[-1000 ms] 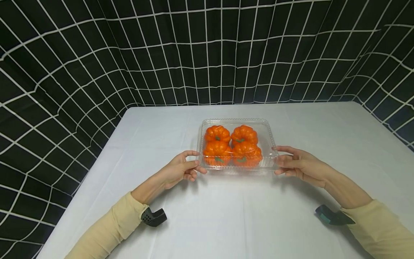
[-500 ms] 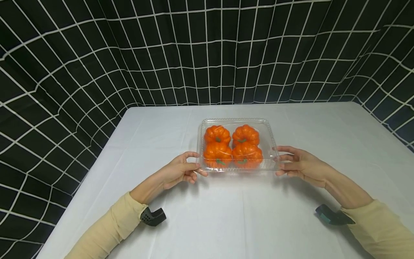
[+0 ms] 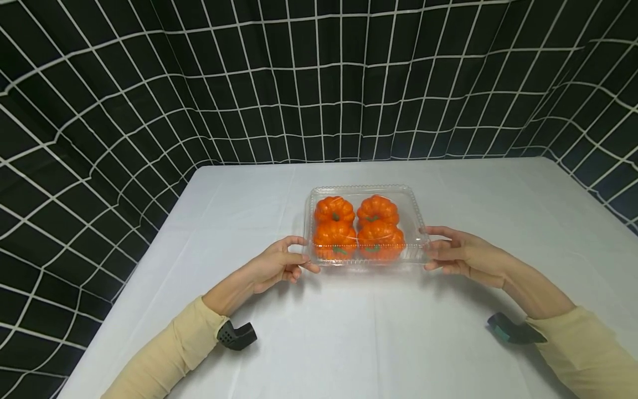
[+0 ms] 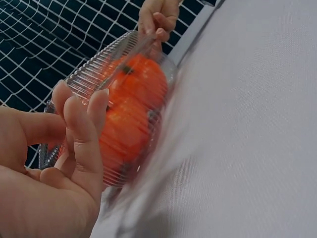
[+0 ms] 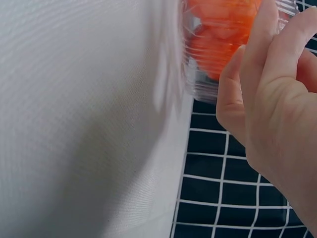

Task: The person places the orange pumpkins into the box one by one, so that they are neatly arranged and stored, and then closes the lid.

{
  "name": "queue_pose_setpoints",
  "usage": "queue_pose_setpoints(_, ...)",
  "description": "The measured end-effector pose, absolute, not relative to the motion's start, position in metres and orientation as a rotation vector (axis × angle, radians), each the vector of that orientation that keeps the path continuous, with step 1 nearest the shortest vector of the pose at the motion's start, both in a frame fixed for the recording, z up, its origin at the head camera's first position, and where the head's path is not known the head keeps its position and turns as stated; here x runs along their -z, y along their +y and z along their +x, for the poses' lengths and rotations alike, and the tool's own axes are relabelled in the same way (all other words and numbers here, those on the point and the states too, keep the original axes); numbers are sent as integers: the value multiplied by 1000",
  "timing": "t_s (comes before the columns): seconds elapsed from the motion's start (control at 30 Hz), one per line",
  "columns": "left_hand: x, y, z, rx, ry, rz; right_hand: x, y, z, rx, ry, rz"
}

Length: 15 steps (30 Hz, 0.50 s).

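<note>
A clear plastic clamshell container (image 3: pixel 413 219) with a ribbed rim is closed over several small orange pumpkins (image 3: pixel 335 237) with green stems. They sit in two rows, toward its left side. My left hand (image 3: pixel 274 263) grips the container's left front corner between thumb and fingers. At the opposite right front corner, my right hand (image 3: pixel 471 256) holds the edge the same way. In the left wrist view the container (image 4: pixel 89 74) appears beyond my left fingers, its lower part blurred. Whether its base touches the table cannot be told.
A white cloth-covered table (image 3: pixel 339 332) lies under everything. Black curtains with a white grid (image 3: pixel 339 83) rise behind its far edge and along both sides. Dark devices (image 3: pixel 238 335) are strapped at both wrists, near the tan sleeves (image 3: pixel 174 349).
Inside the container the right-hand pumpkins have shifted slightly. Its front edge sits a little nearer me than a second ago. Both hands keep their hold and have barely moved.
</note>
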State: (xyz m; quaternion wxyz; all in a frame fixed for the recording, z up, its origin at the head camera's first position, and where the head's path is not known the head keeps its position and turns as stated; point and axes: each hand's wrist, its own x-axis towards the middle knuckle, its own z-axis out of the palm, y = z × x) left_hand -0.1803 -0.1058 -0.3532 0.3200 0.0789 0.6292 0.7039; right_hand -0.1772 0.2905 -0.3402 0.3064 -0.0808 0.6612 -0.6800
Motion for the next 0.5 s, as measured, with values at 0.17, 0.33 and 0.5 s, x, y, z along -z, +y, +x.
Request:
queue_pose_setpoints(0.17, 354, -107, -181, -1814, 1667, 176, 341, 291, -176, 1792, 1737, -166)
queue_pose_setpoints(0.33, 352, -110, -181, -1764, 1701, 161, 341, 292, -174, 1766, 1748, -140)
queue_pose_setpoints(0.5, 351, -112, -180, -1742, 1712, 191, 341, 294, -173, 1751, 1770, -146)
